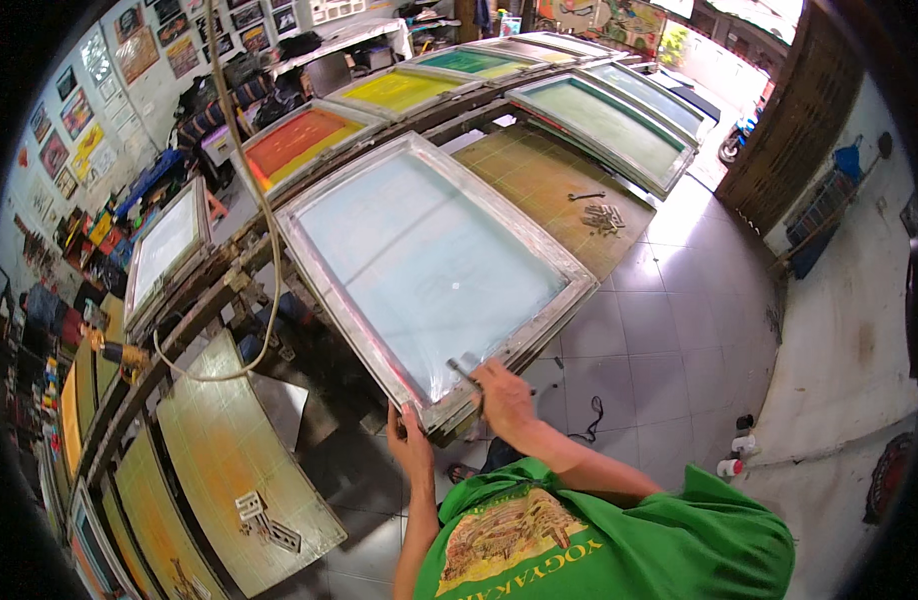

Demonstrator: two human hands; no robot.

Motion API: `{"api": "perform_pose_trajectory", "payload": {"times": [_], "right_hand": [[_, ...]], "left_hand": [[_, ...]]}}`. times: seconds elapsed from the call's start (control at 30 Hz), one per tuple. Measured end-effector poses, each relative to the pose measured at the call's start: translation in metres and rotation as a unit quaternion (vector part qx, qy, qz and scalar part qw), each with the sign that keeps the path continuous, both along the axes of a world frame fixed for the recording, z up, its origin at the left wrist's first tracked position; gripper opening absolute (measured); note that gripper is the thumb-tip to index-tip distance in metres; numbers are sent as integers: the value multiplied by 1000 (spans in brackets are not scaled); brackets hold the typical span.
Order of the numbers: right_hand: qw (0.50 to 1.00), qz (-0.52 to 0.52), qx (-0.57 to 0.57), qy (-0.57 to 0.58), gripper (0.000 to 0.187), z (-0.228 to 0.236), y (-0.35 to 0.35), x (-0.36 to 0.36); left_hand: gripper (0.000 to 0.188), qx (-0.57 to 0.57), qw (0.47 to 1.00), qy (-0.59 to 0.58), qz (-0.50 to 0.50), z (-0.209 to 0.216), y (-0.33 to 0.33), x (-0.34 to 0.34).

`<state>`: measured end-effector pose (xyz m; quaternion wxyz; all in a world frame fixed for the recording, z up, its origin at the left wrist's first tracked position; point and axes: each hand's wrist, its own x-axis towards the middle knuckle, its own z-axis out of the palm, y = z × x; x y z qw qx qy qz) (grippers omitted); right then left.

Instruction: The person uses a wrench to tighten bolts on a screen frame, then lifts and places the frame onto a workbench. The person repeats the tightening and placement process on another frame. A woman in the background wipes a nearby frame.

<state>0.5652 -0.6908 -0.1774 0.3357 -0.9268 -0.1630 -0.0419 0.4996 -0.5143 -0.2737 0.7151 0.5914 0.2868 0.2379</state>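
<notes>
Gripping metal tool (461,369) in right hand (504,398), fingers closed round it, over near edge of pale-blue framed screen (429,260), left of brown board (529,180). Touching screen's near-left corner with left hand (413,448); cannot tell if clamped. Spotted loose wrench (586,196) toward board's right edge.

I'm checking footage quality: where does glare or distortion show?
Head view: daylight washes out the bright doorway; the grey tiled floor glares; the pale blue framed rectangular screen shines near its lower corner; fisheye bending curves a tan board at lower left.
</notes>
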Motion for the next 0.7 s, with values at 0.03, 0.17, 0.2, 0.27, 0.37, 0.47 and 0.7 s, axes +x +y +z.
{"api": "perform_pose_trajectory", "payload": {"times": [0.03,0.17,0.2,0.27,0.37,0.47,0.7], "right_hand": [[999,-32,-14,-14,28,-2,-15,11],[988,-136,-41,-62,28,-11,-79,60],[984,-156,-40,-74,27,-11,-94,72],[977,-184,-44,-98,26,-14,-119,96],[965,-229,-58,-113,26,-25,-152,123],[959,-254,-50,-116,27,-25,-166,143],[956,-266,40,-116,24,-32,-182,161]], "left_hand": [[59,10,1000,13,2,4,-1,3],[55,52,998,21,3,22,-6,3],[54,42,999,13,-5,22,-6,3],[52,36,999,5,-10,17,-3,3],[51,44,999,15,-11,18,-5,6],[51,67,998,15,-5,16,-1,5],[50,67,997,24,-15,22,-4,4]]}}
